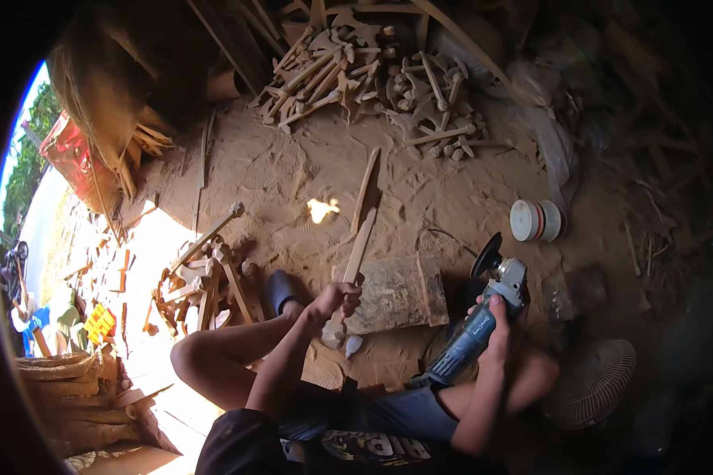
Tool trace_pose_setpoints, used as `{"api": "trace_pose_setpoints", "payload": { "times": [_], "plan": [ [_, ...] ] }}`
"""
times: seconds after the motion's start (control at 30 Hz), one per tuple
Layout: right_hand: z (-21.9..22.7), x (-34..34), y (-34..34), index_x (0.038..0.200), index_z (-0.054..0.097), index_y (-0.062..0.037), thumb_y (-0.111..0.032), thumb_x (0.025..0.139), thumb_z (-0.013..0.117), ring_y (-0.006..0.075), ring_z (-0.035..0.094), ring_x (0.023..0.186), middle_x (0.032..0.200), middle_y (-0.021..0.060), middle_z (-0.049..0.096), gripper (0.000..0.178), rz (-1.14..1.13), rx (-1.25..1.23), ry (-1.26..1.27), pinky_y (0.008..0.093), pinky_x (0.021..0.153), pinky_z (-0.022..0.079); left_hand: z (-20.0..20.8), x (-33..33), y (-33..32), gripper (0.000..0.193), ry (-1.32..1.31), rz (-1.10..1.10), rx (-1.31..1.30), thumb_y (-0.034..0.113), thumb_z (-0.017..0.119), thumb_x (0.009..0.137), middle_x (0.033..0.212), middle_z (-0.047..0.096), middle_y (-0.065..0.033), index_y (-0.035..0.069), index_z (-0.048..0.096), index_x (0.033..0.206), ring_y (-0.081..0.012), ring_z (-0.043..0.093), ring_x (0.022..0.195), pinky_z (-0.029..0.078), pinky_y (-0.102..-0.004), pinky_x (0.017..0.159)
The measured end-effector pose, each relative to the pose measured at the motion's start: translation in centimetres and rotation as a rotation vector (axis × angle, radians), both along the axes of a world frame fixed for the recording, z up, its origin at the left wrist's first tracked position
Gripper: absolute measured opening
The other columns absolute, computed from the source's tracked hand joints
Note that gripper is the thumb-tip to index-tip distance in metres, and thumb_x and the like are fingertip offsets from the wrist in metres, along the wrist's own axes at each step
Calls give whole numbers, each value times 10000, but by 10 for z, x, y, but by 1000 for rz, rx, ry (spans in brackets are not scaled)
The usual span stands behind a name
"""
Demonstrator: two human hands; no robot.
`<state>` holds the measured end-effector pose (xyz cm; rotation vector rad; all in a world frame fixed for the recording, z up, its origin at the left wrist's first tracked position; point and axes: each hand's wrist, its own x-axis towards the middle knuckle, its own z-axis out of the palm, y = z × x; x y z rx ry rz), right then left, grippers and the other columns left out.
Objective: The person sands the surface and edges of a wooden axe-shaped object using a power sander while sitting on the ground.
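My left hand (337, 302) is closed round a pale carved wooden stick (360, 247). The stick's narrow end points up and away from me, and its thicker end shows below the fist. In my right hand (495, 331) is a blue-grey angle grinder (469, 336), gripped by its body. The grinder's head and dark round disc (486, 255) point away from me, apart from the stick. Between my hands a worn wooden slab (396, 294) lies on the sandy ground. A small whitish object (353, 345) lies just below my left fist; its kind is unclear.
Large heaps of carved wooden pieces (325, 71) lie at the far side, with a smaller pile (206, 277) at left. A single wooden strip (365, 186) lies ahead. At right are a round whitish container (527, 220) and a fan (598, 384). A cable (444, 231) curves behind the slab.
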<state>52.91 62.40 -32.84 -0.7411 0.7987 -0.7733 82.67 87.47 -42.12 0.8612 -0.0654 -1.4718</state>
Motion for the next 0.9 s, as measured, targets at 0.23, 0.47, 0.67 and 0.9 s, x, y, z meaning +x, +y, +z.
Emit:
{"api": "trace_pose_setpoints", "payload": {
  "times": [0.23, 0.47, 0.67, 0.9],
  "plan": [
    [5, 7, 9, 1597, 359, -145, -147, 923, 794, 247, 701, 767, 1036, 156, 682, 802, 19, 63, -5, 391, 680, 628, 26, -8, 7, 187, 94, -124, -210, 129, 635, 884, 652, 355, 76, 163, 466, 956, -64, 321, 481, 290, -262, 433],
    [7, 9, 7, 1583, 379, -112, -117, 898, 790, 234, 692, 910, 1201, 143, 655, 800, 19, -74, 10, 393, 720, 645, 40, -24, -11, 145, -384, 216, 157, 62, 611, 915, 637, 442, 49, 142, 497, 874, -93, 416, 455, 338, -291, 407],
    [41, 19, 23, 1579, 379, -92, -127, 886, 803, 226, 688, 930, 1202, 135, 649, 813, -29, -210, 75, 393, 728, 649, 42, -30, -13, 124, -800, 344, 317, 58, 656, 873, 678, 511, 23, 75, 534, 860, -91, 484, 532, 376, -308, 472],
    [59, 23, 30, 1589, 370, -94, -139, 888, 812, 226, 687, 926, 1187, 138, 643, 829, -42, -270, 74, 394, 721, 646, 38, -27, -12, 258, -953, 542, 366, 194, 748, 911, 761, 564, -7, 9, 574, 961, -115, 538, 662, 446, -314, 588]
  ]
}}
